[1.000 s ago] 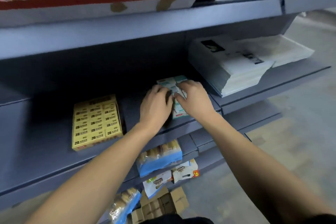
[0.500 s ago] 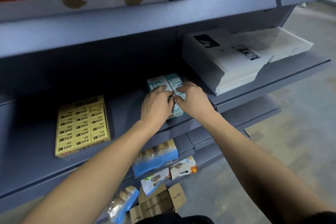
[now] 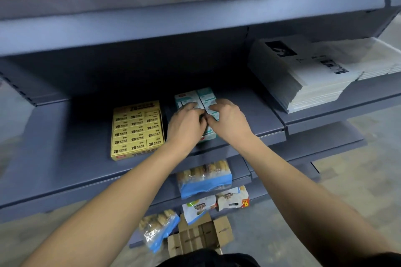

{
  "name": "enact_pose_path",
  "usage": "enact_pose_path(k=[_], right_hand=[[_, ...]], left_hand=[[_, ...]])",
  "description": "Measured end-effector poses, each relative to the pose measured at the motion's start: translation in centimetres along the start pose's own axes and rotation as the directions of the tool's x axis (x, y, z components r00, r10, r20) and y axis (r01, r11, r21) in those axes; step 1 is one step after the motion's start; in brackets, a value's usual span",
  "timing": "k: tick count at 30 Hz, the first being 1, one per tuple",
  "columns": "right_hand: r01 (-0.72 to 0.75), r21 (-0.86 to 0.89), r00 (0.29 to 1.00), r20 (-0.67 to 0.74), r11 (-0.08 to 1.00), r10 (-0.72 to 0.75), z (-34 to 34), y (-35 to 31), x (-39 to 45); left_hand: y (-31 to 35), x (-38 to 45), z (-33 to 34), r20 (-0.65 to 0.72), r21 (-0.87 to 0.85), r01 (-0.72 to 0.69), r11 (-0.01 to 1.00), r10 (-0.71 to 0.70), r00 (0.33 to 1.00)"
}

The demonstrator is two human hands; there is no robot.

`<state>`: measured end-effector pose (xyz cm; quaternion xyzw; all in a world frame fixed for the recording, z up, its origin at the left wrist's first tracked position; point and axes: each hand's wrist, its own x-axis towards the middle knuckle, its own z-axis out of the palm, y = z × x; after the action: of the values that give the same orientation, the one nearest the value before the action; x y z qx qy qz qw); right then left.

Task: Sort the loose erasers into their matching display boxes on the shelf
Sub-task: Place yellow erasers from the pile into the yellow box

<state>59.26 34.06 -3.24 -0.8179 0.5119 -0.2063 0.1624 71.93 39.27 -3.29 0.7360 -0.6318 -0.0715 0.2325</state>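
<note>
head | teal display box (image 3: 196, 98) on shelf (image 3: 249, 115), just right of yellow 2B box (image 3: 137, 129) | left hand (image 3: 185, 124) and right hand (image 3: 229, 121) together, fingers curled on its erasers; grip unclear | likely light, firm, slick-wrapped: pinch short ends

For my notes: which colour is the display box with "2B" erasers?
Yellow display box with dark print, seen in the head view.

Shelf (image 3: 76, 158): blue-grey metal, and on it sit a yellow eraser box (image 3: 136, 130), right beside it a teal box (image 3: 195, 97), paper stacks (image 3: 303, 76) further right.
</note>
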Motion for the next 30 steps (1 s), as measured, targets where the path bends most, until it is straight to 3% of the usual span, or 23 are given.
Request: enact_pose_path(k=[13, 16, 20, 25, 30], right_hand=[[0.033, -0.057, 0.999, 0.007, 0.998, -0.033, 2.5, -4.1, -0.8], [0.030, -0.057, 0.999, 0.012, 0.998, -0.030, 2.4, -4.2, -0.4], [0.116, -0.082, 0.993, -0.010, 0.990, -0.118, 3.0, -5.5, 0.3], [0.212, -0.013, 0.977, 0.024, 0.977, -0.212, 4.7, -8.0, 1.1], [0.229, -0.049, 0.973, 0.053, 0.972, -0.227, 5.7, -8.1, 1.9]], left_hand=[[-3.3, -2.0, -2.8, 0.014, -0.006, 0.031, 0.999, -0.031, 0.999], [-4.1, -2.3, -3.7, -0.037, -0.031, 0.024, 0.999, -0.025, 0.999], [-6.1, -3.2, -5.2, -0.122, -0.031, 0.111, 0.993, -0.114, 0.986], [-9.3, -4.1, -6.3, -0.130, 0.021, 0.200, 0.980, -0.196, 0.972], [-11.2, -4.5, -6.4, -0.105, 0.070, 0.241, 0.968, -0.233, 0.967]])
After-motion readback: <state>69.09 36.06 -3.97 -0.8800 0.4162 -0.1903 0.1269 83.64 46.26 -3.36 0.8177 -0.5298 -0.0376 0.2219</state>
